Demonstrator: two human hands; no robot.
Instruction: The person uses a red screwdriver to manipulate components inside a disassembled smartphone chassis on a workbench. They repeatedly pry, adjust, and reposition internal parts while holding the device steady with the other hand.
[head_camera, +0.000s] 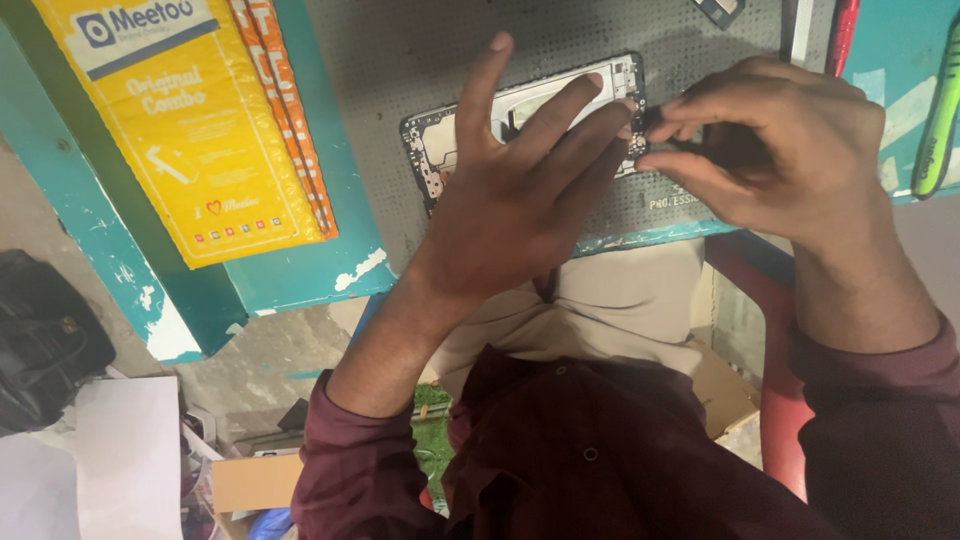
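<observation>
An opened phone frame (520, 125) is pinned near the tabletop (400, 60) front edge by the flat, spread left hand (530, 190); its right end is pinched by the right hand (770, 150).

Under the left grip (520, 190) lies an opened phone frame (440, 140), bare metal and circuit board, on a matt grey dotted mat (400, 50). Left of it, a glossy yellow bubble mailer (190, 130) rests on the table (290, 270), its teal paint chipped.
</observation>
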